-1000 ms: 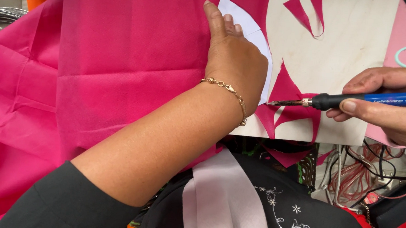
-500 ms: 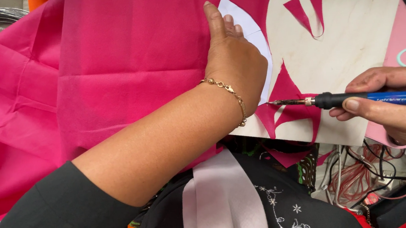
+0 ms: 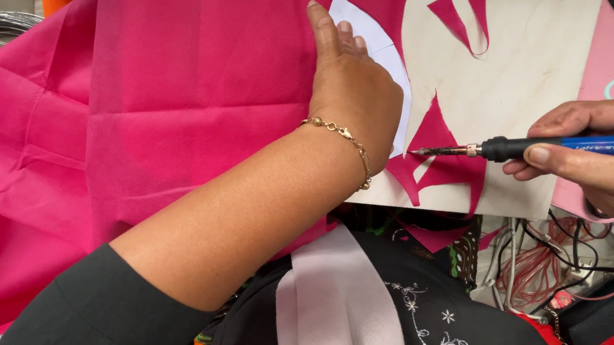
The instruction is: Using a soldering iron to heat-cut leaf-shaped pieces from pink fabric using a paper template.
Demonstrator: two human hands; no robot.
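Pressing a white template (image 3: 377, 46) onto pink fabric (image 3: 188, 109), left hand (image 3: 352, 93) flat.

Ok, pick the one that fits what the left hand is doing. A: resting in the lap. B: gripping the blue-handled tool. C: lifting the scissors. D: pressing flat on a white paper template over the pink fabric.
D: the left hand lies flat, fingers stretched out, on the white template over the pink fabric, while the right hand holds the blue-handled tool.

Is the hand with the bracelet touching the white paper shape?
Touching. In the head view the left hand lies flat on the white paper shape, with its fingers pressing on the paper and no gap showing between them.
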